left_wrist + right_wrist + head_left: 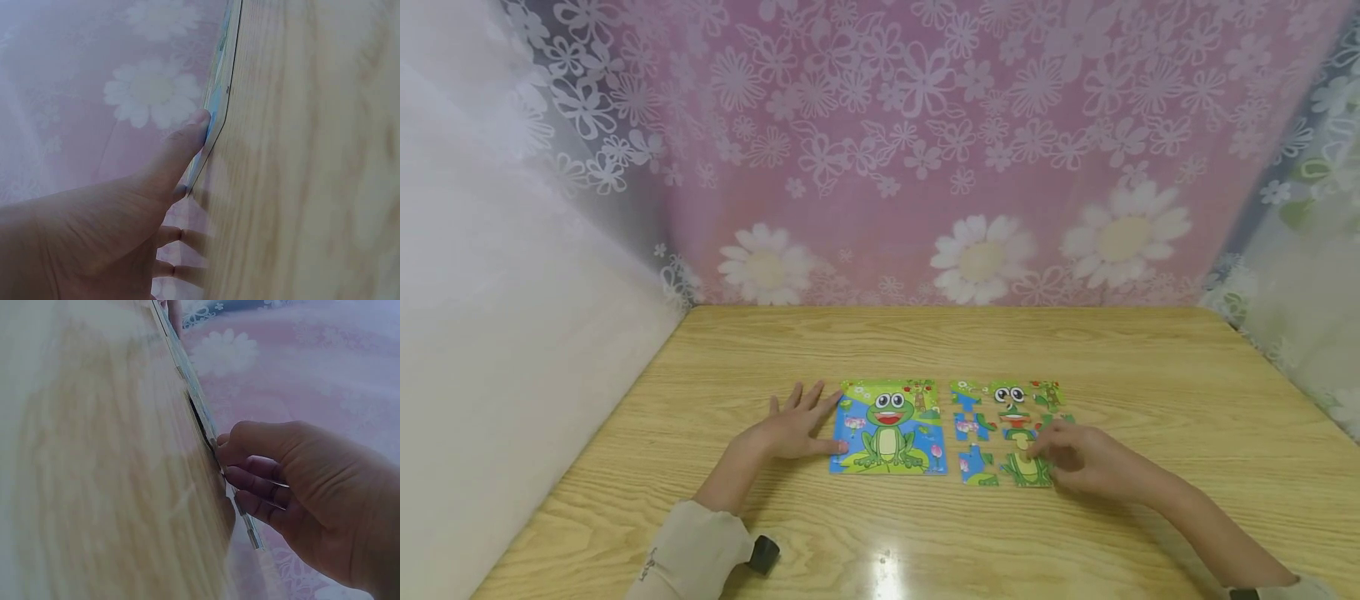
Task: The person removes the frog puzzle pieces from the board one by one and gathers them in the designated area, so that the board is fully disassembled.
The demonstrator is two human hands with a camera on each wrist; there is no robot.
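A square frog picture board (889,437) lies flat on the table. My left hand (792,427) rests at its left side with fingers spread, the thumb lying on the lower left edge and the index fingertip near the upper left corner. To the right of the board are several frog puzzle pieces (973,467) with gaps between them. Over their right side my right hand (1093,462) bends its fingers and pinches a puzzle piece (1026,472) by the frog's belly. The right wrist view shows thumb and fingertips at the pieces' edge; the hand hides the rightmost pieces in the head view.
The wooden table (760,350) extends around the board and pieces. A pink flowered curtain (865,167) hangs behind its far edge, and a pale white cloth (535,333) drops along the left side.
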